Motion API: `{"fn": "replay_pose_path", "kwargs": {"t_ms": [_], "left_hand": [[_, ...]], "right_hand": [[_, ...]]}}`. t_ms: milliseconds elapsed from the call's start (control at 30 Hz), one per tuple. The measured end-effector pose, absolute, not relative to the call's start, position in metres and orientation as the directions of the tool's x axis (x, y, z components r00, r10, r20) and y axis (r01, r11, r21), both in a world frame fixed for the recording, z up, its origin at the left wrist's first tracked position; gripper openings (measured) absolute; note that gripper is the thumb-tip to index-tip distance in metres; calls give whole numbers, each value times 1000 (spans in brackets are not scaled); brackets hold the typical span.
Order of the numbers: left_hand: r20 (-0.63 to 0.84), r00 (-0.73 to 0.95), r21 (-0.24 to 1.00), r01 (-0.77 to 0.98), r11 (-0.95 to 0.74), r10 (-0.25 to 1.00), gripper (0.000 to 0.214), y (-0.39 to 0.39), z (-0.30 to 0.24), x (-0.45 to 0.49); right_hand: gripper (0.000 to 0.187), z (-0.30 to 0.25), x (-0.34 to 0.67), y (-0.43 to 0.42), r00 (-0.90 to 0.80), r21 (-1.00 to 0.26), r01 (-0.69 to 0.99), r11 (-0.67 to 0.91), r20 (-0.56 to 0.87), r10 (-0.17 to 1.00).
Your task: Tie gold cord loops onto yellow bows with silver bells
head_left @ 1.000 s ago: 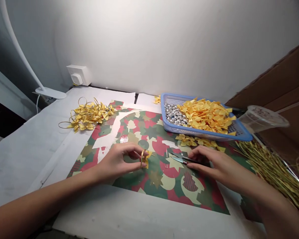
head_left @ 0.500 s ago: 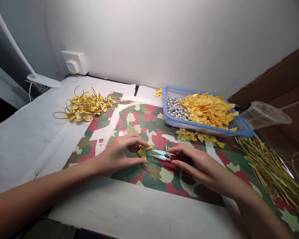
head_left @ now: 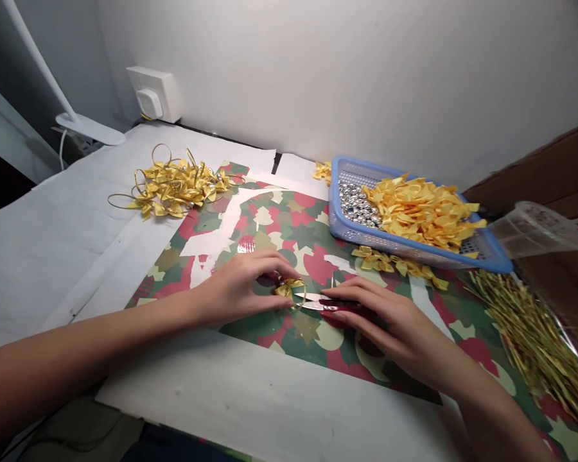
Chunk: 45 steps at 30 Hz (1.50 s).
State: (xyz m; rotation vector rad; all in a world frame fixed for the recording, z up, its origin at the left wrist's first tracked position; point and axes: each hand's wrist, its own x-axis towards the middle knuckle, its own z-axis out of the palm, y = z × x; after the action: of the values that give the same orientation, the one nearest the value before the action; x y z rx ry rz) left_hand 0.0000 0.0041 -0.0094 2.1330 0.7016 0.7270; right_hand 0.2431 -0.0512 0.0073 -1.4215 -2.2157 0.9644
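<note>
My left hand pinches a small yellow ribbon bow with a loop of gold cord at its right side. In my right hand is a pair of small thread snips, blades parted and pointing left. The blade tips lie at the gold loop; whether they touch the cord I cannot tell. Both hands are just above the patterned red, green and cream paper. My right palm and fingers partly hide the snips' handles.
A blue basket with silver beads and yellow bows stands at the back right. Looped bows lie heaped at the back left. On the right are gold cords and a clear plastic cup. A white lamp base stands far left.
The snips' blades have come slightly closer to the bow and now reach the gold loop. The view has shifted a little, moving the basket and cup rightward in the picture.
</note>
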Motion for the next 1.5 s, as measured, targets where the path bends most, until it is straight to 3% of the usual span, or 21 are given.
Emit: {"fn": "replay_pose_path", "kwargs": {"t_ms": [267, 433, 567, 1133, 1500], "left_hand": [[288, 676, 780, 246, -576, 678, 15, 4, -12, 1], [306, 668, 771, 245, -588, 678, 16, 3, -15, 1], [311, 672, 758, 251, -602, 672, 16, 2, -16, 1], [329, 673, 747, 244, -619, 662, 17, 2, -18, 3], [347, 669, 746, 228, -626, 657, 18, 2, -19, 4]], "right_hand": [[25, 1, 243, -54, -309, -859, 512, 14, -169, 936], [26, -2, 231, -57, -271, -825, 560, 78, -93, 958], [28, -2, 228, -59, -258, -815, 578, 51, -123, 958], [21, -10, 223, -59, -333, -682, 693, 235, -13, 943], [20, -8, 219, -58, -280, -696, 674, 248, 70, 958]]}}
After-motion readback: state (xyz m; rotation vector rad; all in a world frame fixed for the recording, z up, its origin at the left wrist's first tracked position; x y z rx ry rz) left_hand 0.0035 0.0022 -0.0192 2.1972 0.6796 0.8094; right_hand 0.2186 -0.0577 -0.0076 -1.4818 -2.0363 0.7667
